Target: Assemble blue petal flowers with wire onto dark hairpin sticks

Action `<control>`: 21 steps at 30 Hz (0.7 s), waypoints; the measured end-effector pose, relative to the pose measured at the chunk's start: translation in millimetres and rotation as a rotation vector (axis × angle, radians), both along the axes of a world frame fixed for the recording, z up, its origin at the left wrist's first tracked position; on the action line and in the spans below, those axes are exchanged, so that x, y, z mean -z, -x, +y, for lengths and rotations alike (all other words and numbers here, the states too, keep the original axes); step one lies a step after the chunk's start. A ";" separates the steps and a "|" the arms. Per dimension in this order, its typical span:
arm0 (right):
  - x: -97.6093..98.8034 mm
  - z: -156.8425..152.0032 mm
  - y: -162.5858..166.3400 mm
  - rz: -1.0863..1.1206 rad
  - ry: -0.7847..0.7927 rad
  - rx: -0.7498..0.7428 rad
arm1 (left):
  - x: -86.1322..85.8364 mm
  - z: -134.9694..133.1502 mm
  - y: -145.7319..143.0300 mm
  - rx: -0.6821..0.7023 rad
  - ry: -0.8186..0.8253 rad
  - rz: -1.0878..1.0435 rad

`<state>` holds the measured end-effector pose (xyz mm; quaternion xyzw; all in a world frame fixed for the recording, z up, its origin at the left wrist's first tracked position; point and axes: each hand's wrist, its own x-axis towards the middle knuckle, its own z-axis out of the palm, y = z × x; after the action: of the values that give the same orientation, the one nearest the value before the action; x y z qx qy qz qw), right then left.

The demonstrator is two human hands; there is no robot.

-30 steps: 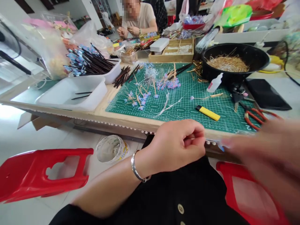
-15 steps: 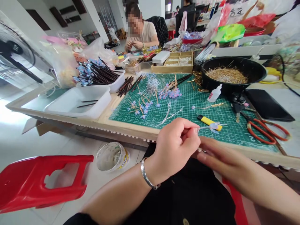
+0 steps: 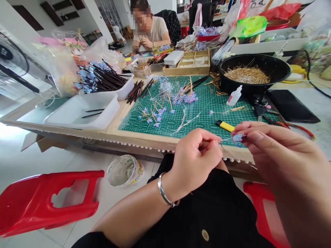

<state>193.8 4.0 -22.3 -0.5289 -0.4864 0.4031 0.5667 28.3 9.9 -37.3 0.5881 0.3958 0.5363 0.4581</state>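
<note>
Thumb and finger of my left hand (image 3: 198, 162) pinch a thin silvery wire, and on it sits a small blue flower (image 3: 238, 138). My right hand (image 3: 276, 148) is closed at the flower's other side, its fingertips pinching the wire end that sticks out there. Under the hands lies a green cutting mat (image 3: 160, 132). Just behind the flower is a yellow cutter knife (image 3: 225, 125), partly covered by my right fingers. Loose wires (image 3: 184, 124), a single flower on a wire (image 3: 211, 112) and a bunch of blue flowers (image 3: 156, 116) rest on the mat.
A white glue bottle (image 3: 234, 96) and a black basin (image 3: 222, 77) of golden wires stand at the back right, near red-handled scissors (image 3: 302, 129). On the left are a white tray (image 3: 103, 119) and dark sticks (image 3: 110, 79). Another person (image 3: 157, 29) sits across the table.
My right hand has come up from below my left hand to the right side of the flower and now pinches the wire end. My left hand keeps its pinch. The view has shifted slightly.
</note>
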 end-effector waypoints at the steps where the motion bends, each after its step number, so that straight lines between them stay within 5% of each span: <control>1: -2.3 2.2 -4.4 -0.074 -0.053 -0.013 | 0.2 -0.4 0.9 0.021 0.006 -0.005; 5: -15.9 12.5 -20.6 -0.425 -0.344 -0.265 | -1.7 0.1 5.3 0.231 0.093 -0.036; 8: -22.2 18.3 -21.8 -0.416 -0.450 -0.345 | -7.3 0.6 7.6 0.335 0.173 -0.092; 15: 8.7 24.6 0.8 0.262 -0.198 -0.358 | -17.6 2.1 6.1 0.176 0.214 -0.202; 21: 20.2 -4.5 30.8 0.290 -0.020 -0.331 | -18.8 3.0 4.7 0.104 0.157 -0.049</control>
<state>162.9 -0.5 -42.5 -0.3727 -0.4841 0.5578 0.5618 23.6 12.9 -18.5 0.5569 0.3941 0.4932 0.5397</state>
